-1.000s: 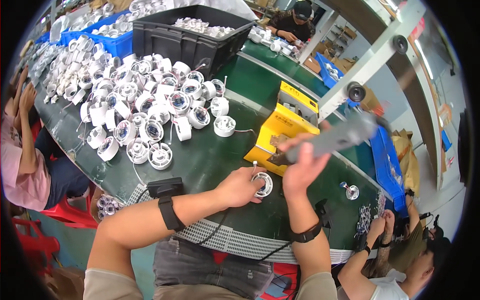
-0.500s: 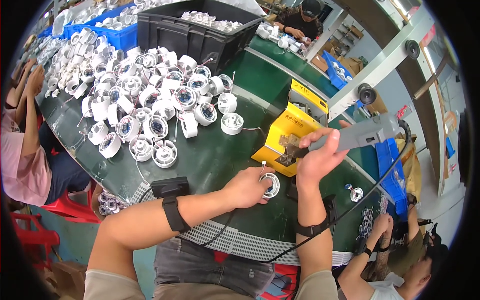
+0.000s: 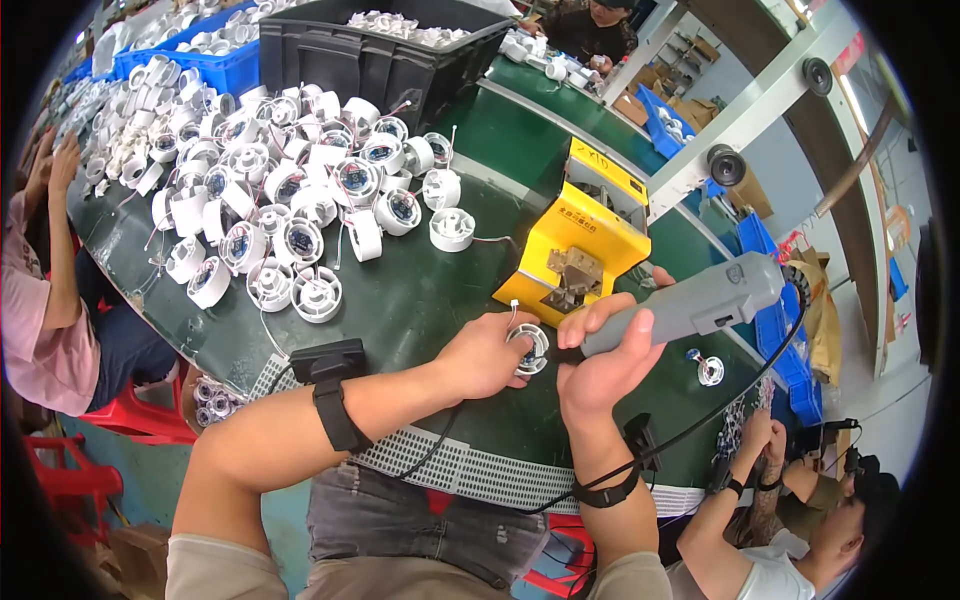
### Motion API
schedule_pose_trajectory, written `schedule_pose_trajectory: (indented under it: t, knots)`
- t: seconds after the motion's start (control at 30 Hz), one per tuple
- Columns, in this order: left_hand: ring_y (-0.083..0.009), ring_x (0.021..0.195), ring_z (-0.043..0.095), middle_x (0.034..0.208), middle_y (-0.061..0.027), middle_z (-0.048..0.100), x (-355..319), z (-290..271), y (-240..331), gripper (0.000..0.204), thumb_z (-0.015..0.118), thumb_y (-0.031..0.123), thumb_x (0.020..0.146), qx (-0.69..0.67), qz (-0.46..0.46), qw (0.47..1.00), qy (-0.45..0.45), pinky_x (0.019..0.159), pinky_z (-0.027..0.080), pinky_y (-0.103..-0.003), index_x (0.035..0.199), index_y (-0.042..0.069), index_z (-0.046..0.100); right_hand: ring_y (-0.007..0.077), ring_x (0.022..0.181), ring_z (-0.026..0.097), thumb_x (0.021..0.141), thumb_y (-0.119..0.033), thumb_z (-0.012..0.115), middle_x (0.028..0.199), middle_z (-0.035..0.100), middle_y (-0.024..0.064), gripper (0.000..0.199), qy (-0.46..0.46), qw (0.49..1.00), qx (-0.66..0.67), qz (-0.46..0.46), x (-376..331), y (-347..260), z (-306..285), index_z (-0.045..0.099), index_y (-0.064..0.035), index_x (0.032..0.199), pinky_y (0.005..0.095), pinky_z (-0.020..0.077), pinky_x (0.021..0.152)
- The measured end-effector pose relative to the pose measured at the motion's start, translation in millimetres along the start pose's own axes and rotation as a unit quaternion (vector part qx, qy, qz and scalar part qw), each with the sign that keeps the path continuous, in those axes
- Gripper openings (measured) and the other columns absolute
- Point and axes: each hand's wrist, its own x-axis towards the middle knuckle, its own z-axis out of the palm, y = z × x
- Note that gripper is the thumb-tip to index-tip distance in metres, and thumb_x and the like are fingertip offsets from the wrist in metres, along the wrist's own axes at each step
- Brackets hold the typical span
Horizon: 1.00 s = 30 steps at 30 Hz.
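While left hand (image 3: 487, 352) pinches round white plastic housing (image 3: 528, 347) | right hand (image 3: 598, 352) grips smooth grey electric screwdriver (image 3: 690, 302).

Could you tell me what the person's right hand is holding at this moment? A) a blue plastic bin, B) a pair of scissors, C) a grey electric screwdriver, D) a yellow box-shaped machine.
C: the right hand grips a grey electric screwdriver, its tip down at the small round white part that the left hand steadies on the green table.

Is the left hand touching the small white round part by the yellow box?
Touching: in the head view the left hand has its fingers wrapped on the white round part.
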Motion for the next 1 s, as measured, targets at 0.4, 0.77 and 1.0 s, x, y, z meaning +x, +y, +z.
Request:
schedule_pose_trajectory:
  t: [0.4, 0.77, 1.0]
  knots:
    - [-0.0194, 0.099, 0.062, 0.114, -0.0131, 0.060, -2, 0, 1, 0.034, 0.046, 0.012, 0.100, 0.008, 0.000, 1.000, -0.001, 0.081, 0.060, -0.032, 0.130, -0.002, 0.051, 0.0150, 0.049, 0.048, 0.098, -0.034, 0.045, 0.069, 0.046, 0.0075, 0.049, -0.039, 0.999, -0.025, -0.017, -3, 8, -3, 0.026, -0.0057, 0.133, 0.0285, 0.0450, 0.047]
    - [-0.0224, 0.082, 0.070, 0.103, -0.0177, 0.065, 2, 9, -4, 0.031, 0.048, 0.013, 0.096, 0.033, 0.040, 0.998, 0.024, 0.071, 0.060, -0.031, 0.120, -0.004, 0.057, 0.0161, 0.051, 0.049, 0.097, -0.034, 0.048, 0.070, 0.047, 0.0090, 0.047, -0.102, 0.994, 0.003, -0.036, -7, 17, -18, 0.029, -0.0039, 0.128, 0.0297, 0.0463, 0.049]
    - [-0.0408, 0.085, 0.066, 0.095, -0.0229, 0.067, -13, -28, 21, 0.030, 0.059, 0.012, 0.084, 0.348, 0.215, 0.895, 0.178, 0.077, 0.054, -0.044, 0.110, -0.003, 0.062, 0.0215, 0.087, 0.059, 0.096, -0.042, 0.053, 0.094, 0.057, 0.0121, 0.062, -0.144, 0.988, -0.046, -0.043, 5, 8, -67, 0.027, -0.0021, 0.136, 0.0364, 0.0489, 0.083]
